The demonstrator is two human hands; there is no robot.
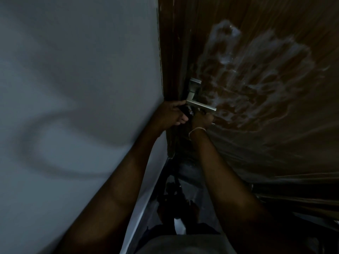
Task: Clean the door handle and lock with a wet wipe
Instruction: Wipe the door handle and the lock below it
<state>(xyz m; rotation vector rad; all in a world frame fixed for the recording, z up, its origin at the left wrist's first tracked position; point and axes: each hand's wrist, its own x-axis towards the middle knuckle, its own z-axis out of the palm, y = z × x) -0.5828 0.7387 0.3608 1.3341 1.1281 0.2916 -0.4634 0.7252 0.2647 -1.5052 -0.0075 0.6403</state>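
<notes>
I judge the job about midway. Above and to the right of the door handle, the door carries a wide patch of pale, streaky smears. That reads to me as wiping done there, though I can't say whether the handle itself is finished.

Both my hands sit just below the handle. The left hand is under its bent end, thumb reaching up to the metal and fingers curled. The right hand, with a bracelet at the wrist, is under the lever's free end. Between them, right under the handle, is a small pale scrap that I take for the wet wipe.

The light is poor, so I cannot tell which hand pinches the wipe, or what the dark lump beside it is. The right hand's fingers are hidden. I can't make out the lock at all. If it lies below the handle, my hands cover it, so I count it as unconfirmed.
</notes>
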